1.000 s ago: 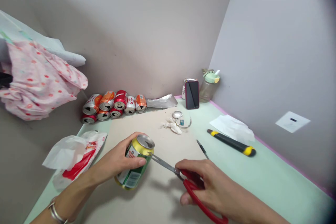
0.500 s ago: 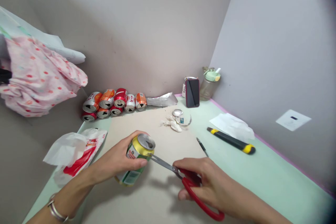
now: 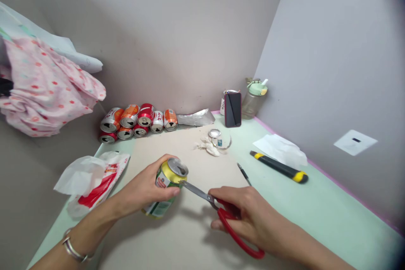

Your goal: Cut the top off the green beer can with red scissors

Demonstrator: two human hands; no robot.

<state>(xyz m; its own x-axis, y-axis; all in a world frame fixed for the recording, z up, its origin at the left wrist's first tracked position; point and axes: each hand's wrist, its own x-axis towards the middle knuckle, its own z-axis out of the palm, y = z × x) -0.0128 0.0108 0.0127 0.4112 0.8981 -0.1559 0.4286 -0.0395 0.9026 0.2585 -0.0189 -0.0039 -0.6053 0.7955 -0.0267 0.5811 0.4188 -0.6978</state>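
Observation:
My left hand [image 3: 148, 185] is wrapped round a yellow and green drink can [image 3: 172, 177], tilted with its opened top facing up and toward the right. The fingers behind the can are hidden. My right hand [image 3: 243, 206] grips scissors [image 3: 236, 234] by their red handles. The grey blades point left, and their tip meets the can's side just below the yellow shoulder. Whether the tip has gone through the metal I cannot tell. Beneath both hands lies a beige board [image 3: 171, 244] on the pale green table.
Stacked cans [image 3: 139, 120] line the back wall beside a cut metal sheet [image 3: 196, 118]. Scraps and a can end [image 3: 214, 133] lie mid-board. A pen [image 3: 243, 174], a utility knife [image 3: 278, 167] and tissue [image 3: 281, 149] are right; a tissue pack [image 3: 101, 181] is left. Behind stand a phone [image 3: 233, 110] and bottle [image 3: 253, 101].
The camera view has shifted slightly. The scissors' handles have moved a little up and left, with the tip still at the can's shoulder. Both hands keep their hold.

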